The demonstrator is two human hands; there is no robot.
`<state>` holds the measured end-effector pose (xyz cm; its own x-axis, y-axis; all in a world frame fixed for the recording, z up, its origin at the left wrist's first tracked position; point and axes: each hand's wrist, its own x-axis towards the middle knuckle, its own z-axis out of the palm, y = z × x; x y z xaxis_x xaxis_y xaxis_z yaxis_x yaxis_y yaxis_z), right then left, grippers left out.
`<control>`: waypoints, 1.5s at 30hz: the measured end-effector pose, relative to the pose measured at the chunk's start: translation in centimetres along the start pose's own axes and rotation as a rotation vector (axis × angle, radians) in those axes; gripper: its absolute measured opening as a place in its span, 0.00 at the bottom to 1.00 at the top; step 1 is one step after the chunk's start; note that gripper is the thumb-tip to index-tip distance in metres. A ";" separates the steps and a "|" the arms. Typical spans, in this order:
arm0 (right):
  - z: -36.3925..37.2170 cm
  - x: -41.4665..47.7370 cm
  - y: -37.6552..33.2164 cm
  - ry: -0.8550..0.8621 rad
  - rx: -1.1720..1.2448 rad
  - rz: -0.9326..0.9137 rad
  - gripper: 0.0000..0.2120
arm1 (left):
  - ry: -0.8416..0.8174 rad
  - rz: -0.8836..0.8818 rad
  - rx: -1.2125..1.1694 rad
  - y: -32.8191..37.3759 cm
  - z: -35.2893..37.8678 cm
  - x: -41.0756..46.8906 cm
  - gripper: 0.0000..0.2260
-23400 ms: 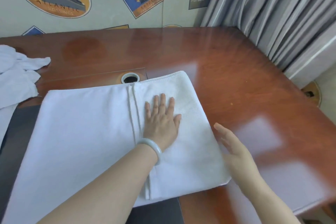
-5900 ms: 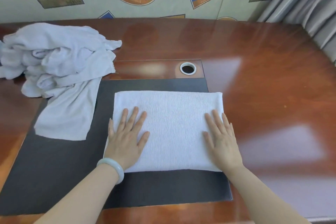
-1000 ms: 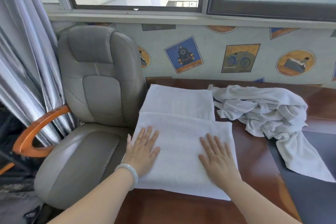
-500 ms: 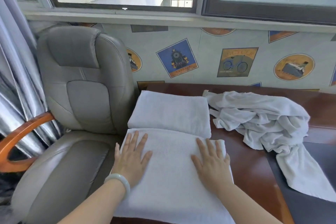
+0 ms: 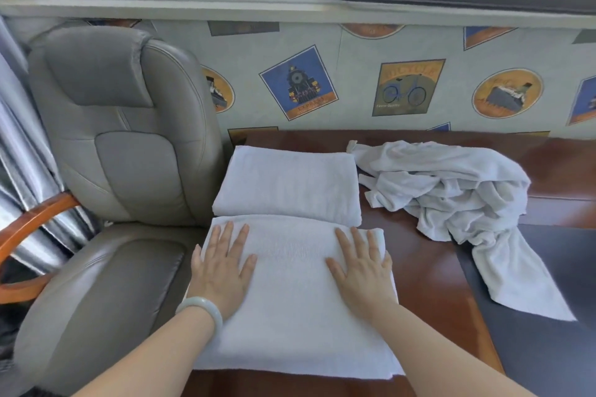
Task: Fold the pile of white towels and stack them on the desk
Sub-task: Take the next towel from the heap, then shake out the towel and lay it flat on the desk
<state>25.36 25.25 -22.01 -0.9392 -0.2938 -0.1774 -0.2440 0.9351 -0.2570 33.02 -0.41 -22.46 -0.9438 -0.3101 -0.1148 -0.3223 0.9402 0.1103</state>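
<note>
From my remote seat, the far left shows a grey curtain (image 5: 16,177), then a grey padded chair (image 5: 122,155) with an orange-brown wooden armrest (image 5: 29,222), pulled up against the left edge of the tabletop (image 5: 429,284). Next comes my operator's left hand (image 5: 222,271), a pale bracelet (image 5: 201,309) on its wrist, lying flat with fingers straight and spread on the near folded towel (image 5: 290,316). That towel sits at the tabletop's left end, its rounded far fold running left to right, parallel to the wall. Touching that fold is the far folded towel (image 5: 290,187), a rectangle whose long axis also runs left to right. The right hand (image 5: 361,271) presses the near towel's right part, palm down, fingers straight and apart, pointing toward the wall; neither hand grips anything. Right of the 2 folded towels lies the pile of unfolded towels (image 5: 451,190), crumpled, with 1 tail trailing toward me onto a dark mat (image 5: 548,348). On the wallpaper, the locomotive poster (image 5: 298,82) reads "EXPRESS", the bicycle poster (image 5: 408,87) "Finest Quality"; other lettering is too blurred to read.
</note>
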 end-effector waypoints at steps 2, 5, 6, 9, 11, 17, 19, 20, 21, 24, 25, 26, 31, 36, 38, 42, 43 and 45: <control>-1.4 -0.3 0.1 -0.065 0.052 -0.013 0.32 | -0.043 -0.033 0.032 0.7 -0.7 -0.2 0.32; -3.6 -1.4 1.2 -0.056 0.139 -0.023 0.30 | -0.113 -0.079 0.080 3.0 -2.3 -0.2 0.27; -4.3 -2.0 1.7 -0.036 0.167 -0.005 0.30 | -0.127 -0.067 0.078 4.4 -2.8 -0.3 0.27; -5.9 -3.2 3.8 -0.018 0.239 0.047 0.30 | -0.166 0.087 0.052 9.7 -4.0 -1.2 0.28; -7.2 -3.7 5.8 -0.016 0.264 0.049 0.30 | -0.199 0.189 0.033 13.8 -4.4 -1.9 0.28; -12.2 -4.2 15.1 0.075 0.315 0.002 0.29 | -0.197 0.315 -0.017 27.0 -5.3 -2.5 0.27; -13.8 -3.5 19.2 0.107 0.336 -0.023 0.28 | -0.172 0.321 -0.040 31.7 -5.3 -1.8 0.27; -14.6 -3.0 21.3 0.106 0.342 -0.032 0.28 | -0.162 0.318 -0.046 34.2 -5.2 -1.3 0.27; -15.4 -2.5 23.4 0.090 0.350 -0.034 0.28 | -0.152 0.310 -0.047 36.6 -5.0 -0.8 0.27; -17.8 -0.7 28.8 0.056 0.343 -0.056 0.28 | -0.140 0.274 -0.049 42.9 -4.6 0.9 0.27; -18.6 -0.1 30.4 0.044 0.330 -0.061 0.29 | -0.155 0.252 -0.064 44.8 -4.5 1.4 0.27; -19.4 0.5 31.9 0.033 0.320 -0.067 0.29 | -0.170 0.228 -0.079 46.4 -4.5 1.9 0.27; -21.7 4.9 35.9 -0.013 0.314 -0.098 0.31 | -0.237 0.121 -0.139 50.3 -3.9 4.2 0.28; -22.1 9.9 35.9 -0.030 0.279 -0.107 0.33 | -0.131 0.033 -0.502 51.6 -4.0 8.4 0.31; -21.9 11.3 35.6 -0.032 0.288 -0.100 0.33 | -0.109 -0.067 -0.768 52.3 -3.7 10.7 0.31; -20.8 13.9 35.7 -0.083 0.338 -0.055 0.33 | -0.158 -0.485 -1.606 53.1 -2.0 16.0 0.18; -20.6 14.4 35.8 -0.086 0.336 -0.047 0.33 | -0.151 -0.592 -1.733 53.1 -1.6 17.1 0.13; -20.4 15.3 35.9 -0.081 0.299 -0.027 0.30 | -0.136 -0.704 -1.811 53.3 -1.3 18.7 0.09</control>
<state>-2.72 58.40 -14.57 -0.9082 -0.3436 -0.2389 -0.1751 0.8304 -0.5289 -1.89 43.72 -17.45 -0.6505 -0.4112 -0.6386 -0.3456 -0.5884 0.7310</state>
